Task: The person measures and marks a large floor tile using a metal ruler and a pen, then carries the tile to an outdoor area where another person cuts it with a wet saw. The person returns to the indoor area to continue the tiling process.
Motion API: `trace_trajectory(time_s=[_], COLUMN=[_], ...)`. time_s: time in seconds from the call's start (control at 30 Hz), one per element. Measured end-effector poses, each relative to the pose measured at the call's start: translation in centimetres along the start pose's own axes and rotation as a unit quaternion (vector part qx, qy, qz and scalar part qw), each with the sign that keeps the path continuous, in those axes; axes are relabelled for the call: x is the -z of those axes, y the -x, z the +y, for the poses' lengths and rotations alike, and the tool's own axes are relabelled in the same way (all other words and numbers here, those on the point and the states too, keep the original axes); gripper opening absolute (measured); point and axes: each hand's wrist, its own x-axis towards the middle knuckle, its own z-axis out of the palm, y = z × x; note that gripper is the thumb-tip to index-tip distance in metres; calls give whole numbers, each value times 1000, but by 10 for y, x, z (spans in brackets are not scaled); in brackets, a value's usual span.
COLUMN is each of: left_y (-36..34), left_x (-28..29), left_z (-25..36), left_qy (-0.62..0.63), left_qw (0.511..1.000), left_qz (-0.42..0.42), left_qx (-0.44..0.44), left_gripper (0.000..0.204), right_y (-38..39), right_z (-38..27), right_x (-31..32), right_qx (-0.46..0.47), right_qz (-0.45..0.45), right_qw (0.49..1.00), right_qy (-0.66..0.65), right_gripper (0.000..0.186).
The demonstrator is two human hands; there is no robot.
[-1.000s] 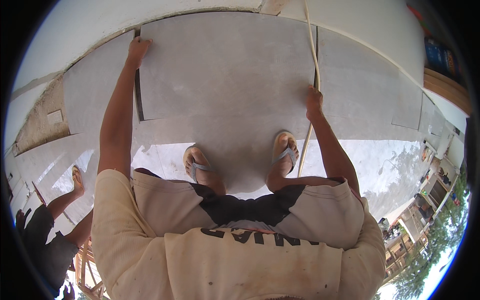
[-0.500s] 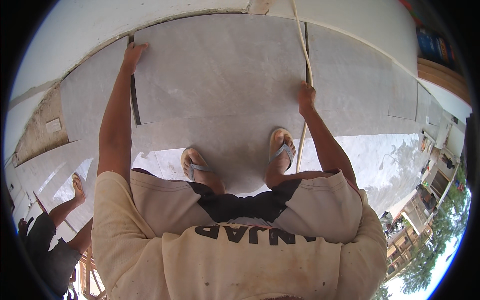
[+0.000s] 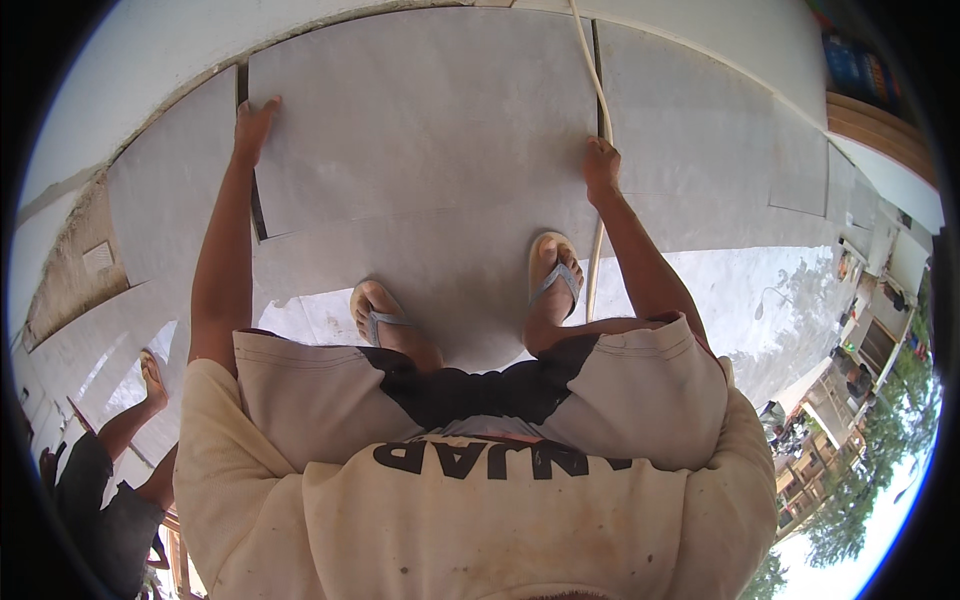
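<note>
A large grey floor tile point(image 3: 420, 120) lies in front of me with a dark, narrow gap along each side. My left hand point(image 3: 255, 130) is at its left edge, thumb on the top face and fingers down in the gap, closed on the edge. Along the opposite edge, my right hand point(image 3: 602, 170) is closed with its fingertips at the right gap, beside a pale cable point(image 3: 591, 270). The fingertips of both hands are hidden in the gaps.
My sandalled feet point(image 3: 555, 275) stand on the near grey tiles. A white wall point(image 3: 330, 12) borders the far side. Bare, rough ground point(image 3: 75, 265) shows at the left, and another person's leg point(image 3: 135, 415) is at the lower left. Wooden boards point(image 3: 880, 140) lie at the far right.
My left hand has slid a little nearer to me along the tile's edge. My right hand keeps its place by the cable. The whole view has shifted slightly.
</note>
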Motion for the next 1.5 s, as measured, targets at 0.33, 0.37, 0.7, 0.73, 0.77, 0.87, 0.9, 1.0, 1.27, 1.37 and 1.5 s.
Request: trace_trajectory(time_s=[0.33, 0.37, 0.7, 0.73, 0.77, 0.87, 0.9, 1.0, 1.27, 1.37, 1.5], left_y=[31, 33, 49, 50, 50, 56, 57, 56, 54, 55, 51], left_x=[3, 5, -2, -1, 2, 3, 3, 0, -4, -3, -2], left_z=[-25, -25, -33, -36, -39, -35, -36, -36, -32, -22, -20], left_qy=[55, 50, 63, 58, 70, 101, 100, 95, 123, 134, 133], left_qw=[996, 996, 996, 996, 995, 992, 992, 994, 988, 987, 988], left_qz=[2, 7, 10, 7, 2, -10, -6, 15, 44, 32, 24], left_qx=[71, 68, 64, 65, 68, 71, 71, 61, 84, 85, 73], left_gripper=[89, 88, 83, 83, 82, 82, 81, 81, 77, 76, 74], right_y=[9, 7, -3, -3, -3, -8, -8, -5, -13, -17, -29], right_z=[-10, -9, -2, -2, -3, 7, 7, 9, 17, 21, 31], right_x=[4, 6, 8, 7, 6, 7, 5, -1, -8, -13, -18], right_qx=[-4, -12, -29, -36, -43, -25, -13, 8, 18, 29, 52], right_qz=[3, -3, -14, -12, -9, 0, 0, 36, 23, 73, 102], right_qw=[1000, 1000, 996, 996, 995, 995, 994, 996, 998, 996, 993], right_qy=[-18, -28, -81, -85, -90, -101, -106, -83, -50, -35, 31], right_gripper=[25, 26, 40, 40, 40, 38, 37, 36, 31, 29, 28])
